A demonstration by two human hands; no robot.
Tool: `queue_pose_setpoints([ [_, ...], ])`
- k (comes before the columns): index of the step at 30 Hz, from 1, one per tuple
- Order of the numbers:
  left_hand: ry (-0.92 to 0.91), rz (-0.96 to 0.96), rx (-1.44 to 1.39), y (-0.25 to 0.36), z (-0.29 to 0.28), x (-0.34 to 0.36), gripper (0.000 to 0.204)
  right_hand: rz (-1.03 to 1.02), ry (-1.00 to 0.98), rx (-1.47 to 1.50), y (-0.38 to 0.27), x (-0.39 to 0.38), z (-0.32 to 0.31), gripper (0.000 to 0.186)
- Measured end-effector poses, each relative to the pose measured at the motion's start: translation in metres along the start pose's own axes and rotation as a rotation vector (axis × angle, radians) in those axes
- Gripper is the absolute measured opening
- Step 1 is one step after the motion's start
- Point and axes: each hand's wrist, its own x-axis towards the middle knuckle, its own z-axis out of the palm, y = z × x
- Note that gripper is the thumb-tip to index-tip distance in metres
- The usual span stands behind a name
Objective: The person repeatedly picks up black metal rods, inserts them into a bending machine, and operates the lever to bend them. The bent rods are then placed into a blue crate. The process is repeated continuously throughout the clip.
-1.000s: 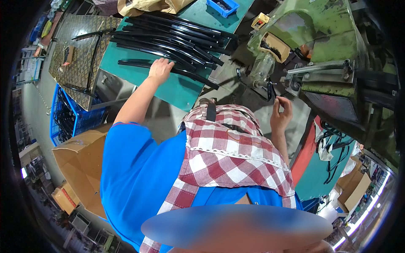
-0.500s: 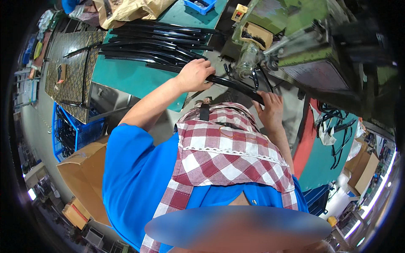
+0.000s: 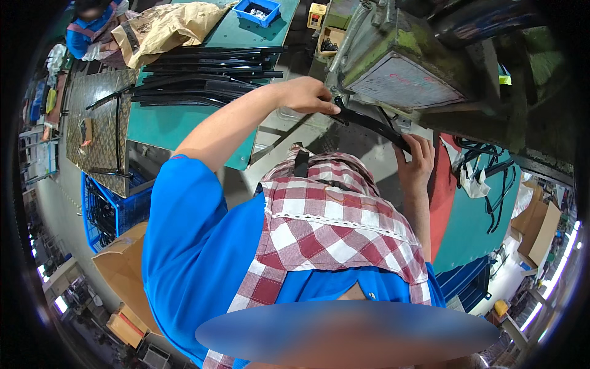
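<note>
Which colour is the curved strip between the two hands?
The strip is glossy black, best seen in the head view.

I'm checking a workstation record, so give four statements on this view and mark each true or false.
1. Both the left hand and right hand hold one curved, glossy black strip. True.
2. The blue rectangular plastic tray stands on the floor. False: it stands on the flat green tabletop.
3. Crumpled brown paper lies left of the tray. True.
4. The checked cloth apron is green and white. False: it is red and white.
</note>
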Motion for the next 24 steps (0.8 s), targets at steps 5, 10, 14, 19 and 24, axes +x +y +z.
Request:
queue_pose_setpoints([
  [5,0.134,0.093,0.05,-0.023,-0.004,0.025,0.049,0.009,0.052,-0.032,-0.003,0.013,0.007,0.034],
  [10,0.044,0.032,0.058,-0.019,-0.009,0.024,0.052,-0.02,0.015,-0.045,0.003,0.018,0.016,0.034],
  [14,0.169,0.13,0.081,-0.023,0.001,0.026,0.059,-0.014,0.035,-0.058,0.009,0.016,0.015,0.033],
  [19,0.303,0.189,0.127,-0.031,0.008,0.03,0.059,-0.019,0.096,-0.025,0.009,0.013,0.017,0.032],
  [24,0.307,0.45,0.238,-0.041,-0.003,0.045,0.049,0.033,0.09,-0.052,0.018,0.013,0.024,0.03],
])
